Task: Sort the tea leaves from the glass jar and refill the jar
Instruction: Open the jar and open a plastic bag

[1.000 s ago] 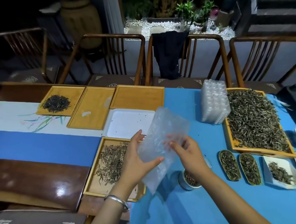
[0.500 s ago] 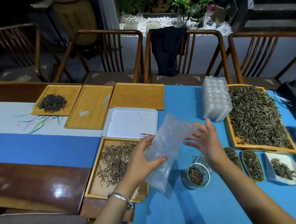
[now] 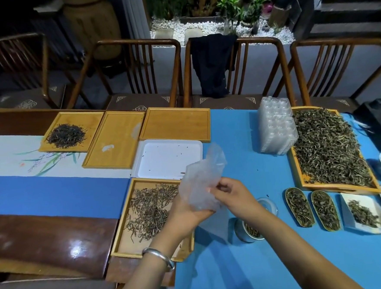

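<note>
I see both hands meeting over the blue mat [image 3: 261, 263], working a crumpled clear plastic bag [image 3: 201, 184]. My left hand [image 3: 187, 212], with a silver bangle [image 3: 158, 256] on its wrist, lies palm up under the bag with its fingers curled round the bag's lower end. My right hand [image 3: 231, 192] pinches the bag's near edge between thumb and fingertips, just right of the left hand. The glass jar [image 3: 247, 229] stands on the blue mat directly below the right wrist, partly hidden by that forearm, with a little tea visible inside; its clear lid [image 3: 267, 205] lies just beyond it. Left of the jar, under the left hand, a bamboo tray [image 3: 133, 245] carries a loose spread of thin pale tea leaves [image 3: 149, 210]. Beyond that tray, further from the jar, sits a white tray [image 3: 168, 159] with a few specks. Well to the jar's right, a big bamboo tray [image 3: 305, 181] is heaped with greenish leaves, and a stack of clear plastic containers [image 3: 276, 129] stands against its left side. Two oval scoops [image 3: 298, 206] of tea lie between the jar and a small white dish [image 3: 370, 222].
</note>
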Demonstrator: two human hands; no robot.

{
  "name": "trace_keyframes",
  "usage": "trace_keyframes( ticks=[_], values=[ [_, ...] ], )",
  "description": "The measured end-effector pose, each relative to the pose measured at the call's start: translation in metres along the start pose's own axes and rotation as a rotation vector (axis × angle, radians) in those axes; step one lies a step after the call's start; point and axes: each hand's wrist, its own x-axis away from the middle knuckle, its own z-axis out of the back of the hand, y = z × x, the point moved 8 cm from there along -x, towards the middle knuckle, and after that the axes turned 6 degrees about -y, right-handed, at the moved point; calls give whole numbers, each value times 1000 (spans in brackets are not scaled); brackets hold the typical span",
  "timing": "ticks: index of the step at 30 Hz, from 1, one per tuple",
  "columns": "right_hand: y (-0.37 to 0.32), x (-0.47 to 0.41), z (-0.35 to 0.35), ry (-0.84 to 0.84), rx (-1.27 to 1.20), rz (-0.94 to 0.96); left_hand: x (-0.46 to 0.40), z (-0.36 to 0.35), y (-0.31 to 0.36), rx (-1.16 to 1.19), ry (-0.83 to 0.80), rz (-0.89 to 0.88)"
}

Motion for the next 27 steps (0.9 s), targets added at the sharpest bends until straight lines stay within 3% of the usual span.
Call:
trace_keyframes(
  ticks=[3,10,19,24,27],
  values=[
    [0,2,12,54,-37,20,0,6,9,-102,50,-60],
    [4,11,55,223,-131,36,5,23,21,-65,108,-84],
    [14,20,53,284,-206,-19,10,25,17,-84,126,-72],
    [12,17,26,232,35,52,15,17,16,-128,187,-65],
    [9,15,21,215,92,156,17,5,15,-163,36,-74]
  ],
)
